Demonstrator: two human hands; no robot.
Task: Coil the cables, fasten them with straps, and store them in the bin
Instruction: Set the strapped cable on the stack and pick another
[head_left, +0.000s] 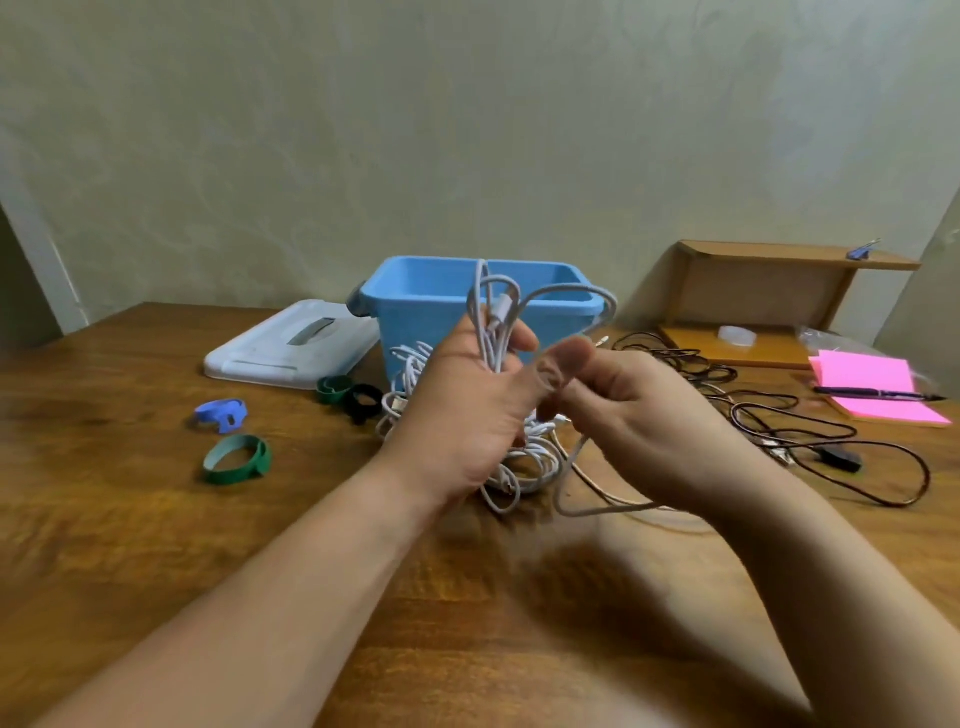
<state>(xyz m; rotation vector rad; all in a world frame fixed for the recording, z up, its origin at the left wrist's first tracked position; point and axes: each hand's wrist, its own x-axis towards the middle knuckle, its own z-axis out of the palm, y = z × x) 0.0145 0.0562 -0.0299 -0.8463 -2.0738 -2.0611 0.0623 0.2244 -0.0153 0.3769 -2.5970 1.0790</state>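
- Only the head view here, looking down over both forearms at a brown wooden desk (130, 519).
- The left hand (467, 405) is raised with its fingers curled around several loops of a thin white cable (503, 312). The loops poke out above the fist, so I'd say it's acting as the spool that keeps the coil from springing apart.
- The right hand (634, 410) is right up against it, thumb and fingertips pinched on a loose strand of that cable. The slack hangs below in a loop down to the desk, and it looks like this hand feeds each new turn.
- More white cabling lies heaped on the desk under the hands, and I can't tell where one cable ends and the next starts.
- The open light-blue plastic bin (426, 312) sits just behind the hands with its flat white lid (270, 353) off to the left, ready for drop-ins.
- The hook-and-loop straps wait on the left within reach: a blue ring strap (221, 413), a green ring strap (236, 460), and a dark green strap (332, 389) touching a black strap (363, 400).
- A tangle of black cables (779, 426) sprawls to the right, untouched.
- My guess is we're early on: mid-coil, nothing strapped yet, and I can't see what's in the bin.
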